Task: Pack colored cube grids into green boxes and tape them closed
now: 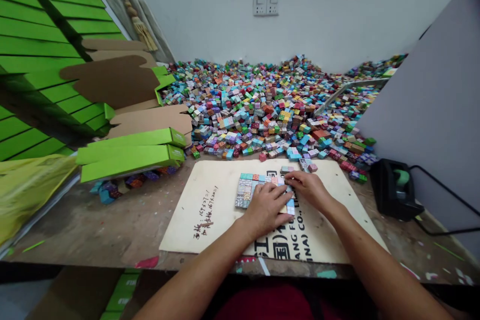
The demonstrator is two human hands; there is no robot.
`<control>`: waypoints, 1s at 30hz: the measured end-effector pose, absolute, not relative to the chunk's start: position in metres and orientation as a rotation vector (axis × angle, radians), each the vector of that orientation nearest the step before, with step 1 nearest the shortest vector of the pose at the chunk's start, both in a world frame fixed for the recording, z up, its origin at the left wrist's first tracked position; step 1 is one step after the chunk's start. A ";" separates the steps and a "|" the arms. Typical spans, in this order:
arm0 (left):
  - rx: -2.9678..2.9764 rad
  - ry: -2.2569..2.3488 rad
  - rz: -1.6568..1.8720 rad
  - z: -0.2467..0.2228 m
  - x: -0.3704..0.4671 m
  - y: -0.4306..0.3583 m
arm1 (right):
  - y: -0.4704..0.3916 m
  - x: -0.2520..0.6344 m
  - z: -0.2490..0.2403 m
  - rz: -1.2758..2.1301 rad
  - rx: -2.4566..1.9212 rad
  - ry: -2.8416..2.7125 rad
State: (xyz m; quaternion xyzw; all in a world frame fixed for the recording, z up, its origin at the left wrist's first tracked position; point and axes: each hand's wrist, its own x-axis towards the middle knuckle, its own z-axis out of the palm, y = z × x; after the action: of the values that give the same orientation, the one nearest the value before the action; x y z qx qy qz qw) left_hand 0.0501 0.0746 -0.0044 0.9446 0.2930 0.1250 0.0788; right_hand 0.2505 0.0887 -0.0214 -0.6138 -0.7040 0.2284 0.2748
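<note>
A flat slab of small patterned cubes (245, 190), set in rows, lies on a cream cardboard sheet (210, 200) with handwriting and large black print. My left hand (265, 206) rests over the slab's front and middle, fingers stretched out flat on the cubes and hiding part of them. At the slab's far right corner is my right hand (308, 187). Its thumb and fingertips are pinched together against the edge; whatever is between them is hidden. Just beyond that hand, a few loose patterned cubes (307, 165) lie on the sheet's far edge.
A big heap of colourful small blocks (255, 105) covers the table's back up to the wall. Green boxes (129, 160) and open brown cardboard boxes (150, 120) stand left, near a yellow bag (33, 190). To the right sits a black tape dispenser (393, 192) beside a grey panel.
</note>
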 end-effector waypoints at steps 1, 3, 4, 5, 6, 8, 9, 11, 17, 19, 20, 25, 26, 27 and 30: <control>2.825 0.872 0.380 -0.005 0.050 0.075 | 0.088 0.251 -0.022 0.655 -1.616 -1.898; 2.822 0.859 0.394 -0.006 0.050 0.075 | 0.085 0.254 -0.023 0.743 -1.528 -1.887; 2.819 0.856 0.401 -0.006 0.050 0.075 | 0.083 0.256 -0.023 0.779 -1.490 -1.866; 2.814 0.857 0.410 -0.007 0.049 0.075 | 0.080 0.259 -0.024 0.797 -1.469 -1.838; 2.807 0.859 0.420 -0.008 0.049 0.076 | 0.077 0.261 -0.023 0.803 -1.474 -1.808; 2.791 0.860 0.444 -0.009 0.049 0.076 | 0.072 0.264 -0.022 0.873 -1.510 -1.741; 2.782 0.857 0.458 -0.010 0.049 0.076 | 0.070 0.264 -0.020 0.951 -1.519 -1.702; 2.765 0.846 0.483 -0.011 0.048 0.077 | 0.066 0.261 -0.018 1.134 -1.507 -1.614; 2.748 0.828 0.505 -0.012 0.048 0.077 | 0.061 0.259 -0.017 1.364 -1.396 -1.364; 2.746 0.825 0.512 -0.013 0.048 0.077 | 0.057 0.263 -0.017 1.391 -1.380 -1.345; 2.744 0.828 0.517 -0.013 0.048 0.077 | 0.055 0.264 -0.017 1.401 -1.393 -1.372; 2.727 0.839 0.541 -0.015 0.049 0.077 | 0.043 0.256 -0.016 1.368 -1.548 -1.639; 2.725 0.835 0.544 -0.014 0.049 0.077 | 0.041 0.253 -0.015 1.345 -1.566 -1.668; 2.724 0.832 0.544 -0.014 0.049 0.077 | 0.040 0.250 -0.014 1.334 -1.570 -1.682; 2.736 0.836 0.511 -0.009 0.048 0.077 | 0.040 0.251 -0.010 1.366 -1.509 -1.688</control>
State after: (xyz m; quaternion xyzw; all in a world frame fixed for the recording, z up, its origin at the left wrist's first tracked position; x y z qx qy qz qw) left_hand 0.0484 0.0765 -0.0090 0.9349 0.2858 0.1746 0.1176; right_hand 0.2507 0.0401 -0.0096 -0.5532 -0.6187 0.5006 0.2461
